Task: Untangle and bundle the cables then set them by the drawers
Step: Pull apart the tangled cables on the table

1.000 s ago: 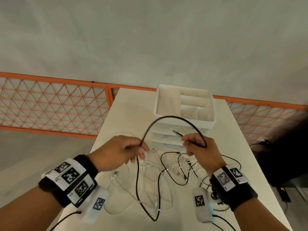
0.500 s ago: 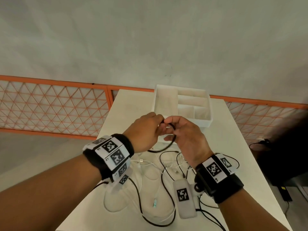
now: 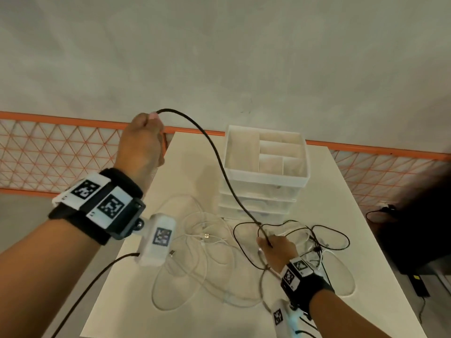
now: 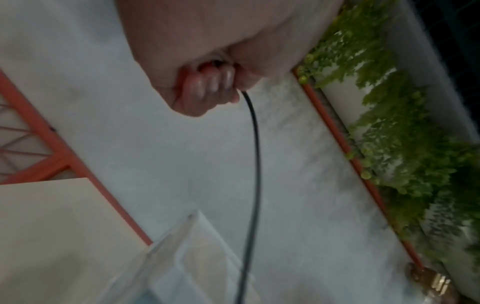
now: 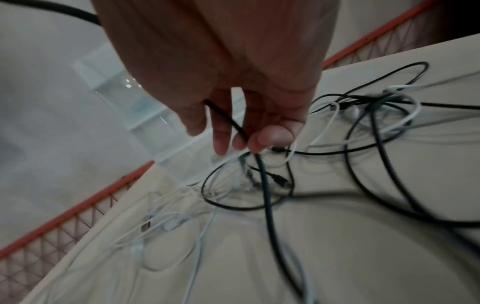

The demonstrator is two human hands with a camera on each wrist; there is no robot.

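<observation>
A thick black cable (image 3: 219,164) runs in an arc from my raised left hand (image 3: 144,140) down to my right hand (image 3: 278,247) at the table. My left hand grips its upper end in a fist (image 4: 207,84), high over the table's left edge. My right hand pinches the same black cable (image 5: 262,176) between thumb and fingers, just above the tangle. Thin black cables (image 3: 322,237) and white cables (image 3: 202,240) lie knotted on the white table (image 3: 195,172), in front of the white drawers (image 3: 263,191).
The drawer unit carries an open divided tray (image 3: 266,154) on top. An orange lattice railing (image 3: 48,152) runs behind the table. A dark object (image 3: 415,228) with a cord stands right of the table. Green plants (image 4: 405,144) line a wall further off.
The hands were together near the drawers. My left hand has swung up and left with the black cable's end; my right hand has dropped to the tangle, so the cable is stretched between them.
</observation>
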